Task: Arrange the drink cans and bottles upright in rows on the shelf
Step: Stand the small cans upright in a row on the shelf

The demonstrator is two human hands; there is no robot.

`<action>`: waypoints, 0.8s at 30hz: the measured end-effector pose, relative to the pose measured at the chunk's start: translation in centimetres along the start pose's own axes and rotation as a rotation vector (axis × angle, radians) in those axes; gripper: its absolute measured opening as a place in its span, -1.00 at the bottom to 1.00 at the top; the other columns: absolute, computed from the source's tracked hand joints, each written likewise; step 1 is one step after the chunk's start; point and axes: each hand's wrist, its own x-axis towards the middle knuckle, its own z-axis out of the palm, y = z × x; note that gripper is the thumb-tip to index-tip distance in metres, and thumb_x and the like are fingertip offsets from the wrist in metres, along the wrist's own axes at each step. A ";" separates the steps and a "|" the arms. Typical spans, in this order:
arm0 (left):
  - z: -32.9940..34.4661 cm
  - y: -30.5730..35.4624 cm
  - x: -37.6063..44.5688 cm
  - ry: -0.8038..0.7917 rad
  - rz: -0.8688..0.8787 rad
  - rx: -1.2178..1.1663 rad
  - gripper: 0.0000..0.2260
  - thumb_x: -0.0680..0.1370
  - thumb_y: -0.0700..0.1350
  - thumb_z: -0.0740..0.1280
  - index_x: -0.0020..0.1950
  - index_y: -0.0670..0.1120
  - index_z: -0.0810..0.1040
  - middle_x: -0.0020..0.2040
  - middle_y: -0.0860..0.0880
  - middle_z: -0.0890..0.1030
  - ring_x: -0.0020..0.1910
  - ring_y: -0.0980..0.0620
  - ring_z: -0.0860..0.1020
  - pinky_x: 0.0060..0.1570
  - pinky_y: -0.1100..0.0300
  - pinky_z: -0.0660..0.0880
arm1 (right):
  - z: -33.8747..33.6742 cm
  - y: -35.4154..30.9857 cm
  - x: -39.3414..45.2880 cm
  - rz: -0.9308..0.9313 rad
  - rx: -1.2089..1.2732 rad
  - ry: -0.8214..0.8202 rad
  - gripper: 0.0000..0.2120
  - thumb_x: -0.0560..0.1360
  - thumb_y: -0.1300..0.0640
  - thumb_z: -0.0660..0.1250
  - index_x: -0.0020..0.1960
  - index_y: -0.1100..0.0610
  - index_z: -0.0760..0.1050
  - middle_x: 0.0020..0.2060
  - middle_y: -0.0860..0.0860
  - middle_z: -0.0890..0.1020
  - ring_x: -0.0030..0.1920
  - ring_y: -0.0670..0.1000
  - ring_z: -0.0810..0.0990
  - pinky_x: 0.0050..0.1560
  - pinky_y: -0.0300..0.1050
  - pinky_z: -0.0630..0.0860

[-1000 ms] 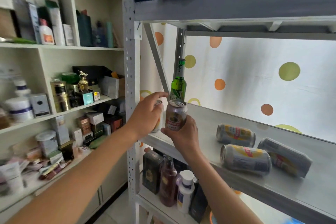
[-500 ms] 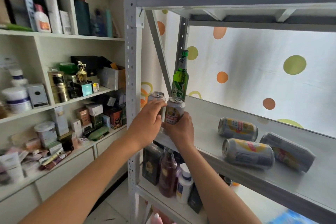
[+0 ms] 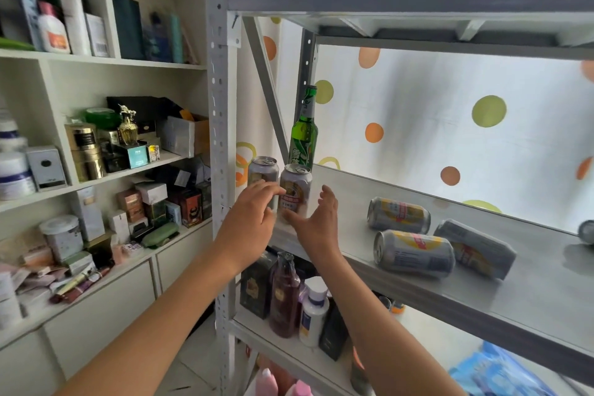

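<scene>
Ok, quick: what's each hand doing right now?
Left hand: open, fingers against the two upright cans, gripping nothing.
Right hand: open, holding nothing.

Two cans stand upright side by side at the left end of the grey metal shelf point(image 3: 530, 292): a silver can point(image 3: 262, 170) nearest the upright post and a brown-labelled can point(image 3: 296, 188) just to its right. A green bottle point(image 3: 303, 135) stands upright behind them. The left hand point(image 3: 249, 222) is spread with relaxed fingers in front of the silver can, its fingertips at the brown-labelled can. The right hand point(image 3: 316, 223) is open, palm toward that can, just beside it. Further right, three cans lie on their sides: one at the back point(image 3: 398, 215), one at the front point(image 3: 414, 252), and one point(image 3: 475, 247) touching the front one.
</scene>
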 end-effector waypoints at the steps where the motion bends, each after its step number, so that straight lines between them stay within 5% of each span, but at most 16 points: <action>1: 0.0 0.2 0.0 0.019 0.007 -0.003 -0.63 0.58 -0.33 0.19 0.32 -0.01 0.45 0.35 0.06 0.43 0.40 0.12 0.29 0.42 0.20 0.21 | -0.8 -0.2 -0.6 -0.049 -0.008 0.014 -0.08 0.40 0.03 0.54 0.56 0.11 0.06 0.45 0.06 0.28 0.45 0.04 0.30 0.43 0.01 0.33; 6: 2.1 2.7 0.2 0.026 0.018 -0.033 -0.58 0.53 -0.39 0.18 0.29 0.01 0.47 0.31 0.06 0.46 0.31 0.10 0.37 0.22 0.33 0.24 | -6.2 -1.6 -3.1 -0.327 -0.157 0.154 -0.24 0.49 0.14 0.44 0.55 0.08 0.10 0.44 0.03 0.31 0.42 0.00 0.32 0.34 -0.18 0.28; 11: 5.8 5.3 0.5 -0.067 0.147 -0.087 -0.48 0.43 -0.49 0.20 0.23 0.01 0.48 0.27 0.06 0.51 0.30 0.09 0.42 0.29 0.30 0.27 | -11.9 -1.8 -4.3 -0.380 -0.312 0.256 -0.40 0.50 0.24 0.38 0.49 0.12 0.26 0.39 0.08 0.41 0.37 0.08 0.39 0.35 -0.06 0.32; 15: 8.5 7.6 0.6 -0.123 0.181 -0.200 -0.53 0.45 -0.50 0.21 0.22 -0.06 0.51 0.22 0.00 0.54 0.21 0.06 0.51 0.26 0.19 0.44 | -16.1 0.1 -5.0 -0.409 -0.378 0.290 -0.70 0.52 0.22 0.31 0.23 0.08 0.54 0.18 -0.01 0.61 0.17 0.07 0.57 0.19 0.07 0.51; 18: 9.9 8.9 0.5 -0.160 0.190 -0.234 -0.64 0.50 -0.40 0.26 0.21 -0.07 0.51 0.17 0.00 0.55 0.13 0.07 0.53 0.17 0.09 0.51 | -18.6 1.3 -5.8 -0.393 -0.421 0.312 -0.78 0.52 0.22 0.33 0.15 0.09 0.59 0.09 -0.02 0.65 0.05 0.05 0.61 0.07 0.02 0.55; 24: 11.1 10.7 0.5 -0.232 0.198 -0.199 -0.66 0.54 -0.11 0.36 0.30 -0.07 0.45 0.24 0.00 0.51 0.17 0.07 0.49 0.09 0.31 0.35 | -21.9 3.1 -7.0 -0.371 -0.577 0.307 -0.78 0.52 0.22 0.33 0.15 0.10 0.57 0.12 -0.02 0.62 0.11 0.03 0.56 0.08 -0.10 0.48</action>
